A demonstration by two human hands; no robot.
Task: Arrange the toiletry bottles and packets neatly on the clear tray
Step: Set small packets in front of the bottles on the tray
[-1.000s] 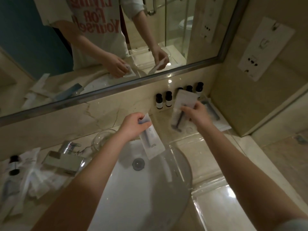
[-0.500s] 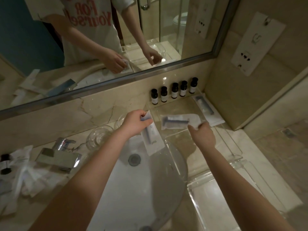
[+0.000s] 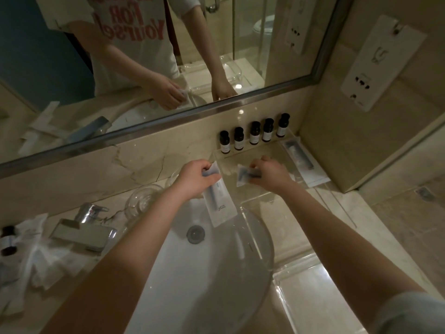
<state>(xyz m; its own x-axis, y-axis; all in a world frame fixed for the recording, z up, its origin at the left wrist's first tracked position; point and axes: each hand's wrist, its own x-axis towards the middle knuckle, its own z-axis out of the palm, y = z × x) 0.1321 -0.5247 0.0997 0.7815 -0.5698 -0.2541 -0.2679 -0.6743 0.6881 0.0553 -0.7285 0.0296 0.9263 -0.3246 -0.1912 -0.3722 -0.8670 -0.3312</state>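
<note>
The clear tray (image 3: pixel 284 197) lies on the marble counter right of the basin. Several small dark bottles (image 3: pixel 254 136) stand in a row along its back edge, and a white packet (image 3: pixel 299 156) lies at its right side. My left hand (image 3: pixel 192 180) pinches the top of a long white packet (image 3: pixel 220 204) that hangs over the basin. My right hand (image 3: pixel 269 175) is over the tray's middle, its fingers curled on a razor packet (image 3: pixel 243 175) lying flat there.
A white basin (image 3: pixel 183 273) with a drain (image 3: pixel 196 233) fills the lower middle. A chrome tap (image 3: pixel 81 233) and a glass (image 3: pixel 142 201) stand to its left. Loose packets (image 3: pixel 36 261) and a dark bottle (image 3: pixel 8 241) lie at far left. A second clear tray (image 3: pixel 310 285) sits lower right.
My right hand lowered the razor packet from upright in the air to flat on the tray and now holds it there. My left hand has kept its packet.
</note>
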